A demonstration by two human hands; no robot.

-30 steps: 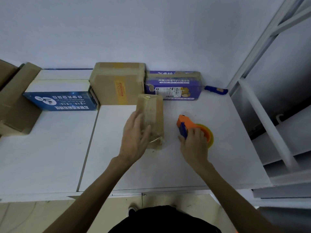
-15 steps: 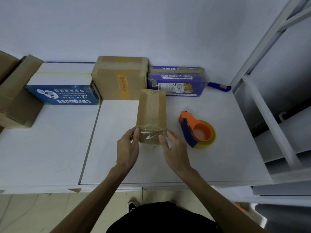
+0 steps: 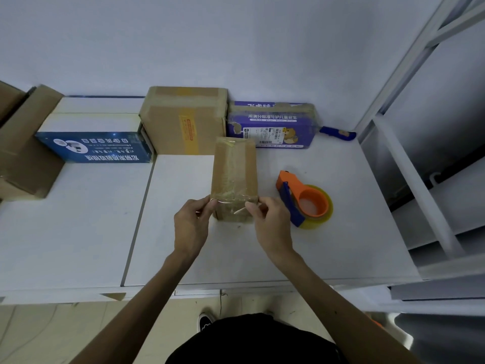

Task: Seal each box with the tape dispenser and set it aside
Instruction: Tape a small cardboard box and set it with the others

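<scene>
The box [image 3: 233, 177] looks light, stiff, tape-slick — left hand [image 3: 193, 227] and right hand [image 3: 270, 224] each pinch 1 near corner; best gripped across its long sides.

There was one orange-and-blue plastic tape dispenser [image 3: 304, 199]. Boxes counted four: one narrow brown taped cardboard box [image 3: 233, 174] just left of it, and behind it one large brown cardboard box [image 3: 181, 119], one purple printed box [image 3: 270, 124] and one blue-and-white printed box [image 3: 97, 137]. More loose brown cardboard [image 3: 29, 153] lay far left of it, count unclear. One blue-handled knife [image 3: 338, 133] was behind it. Two hands: left hand [image 3: 191, 224], right hand [image 3: 273, 224].
</scene>
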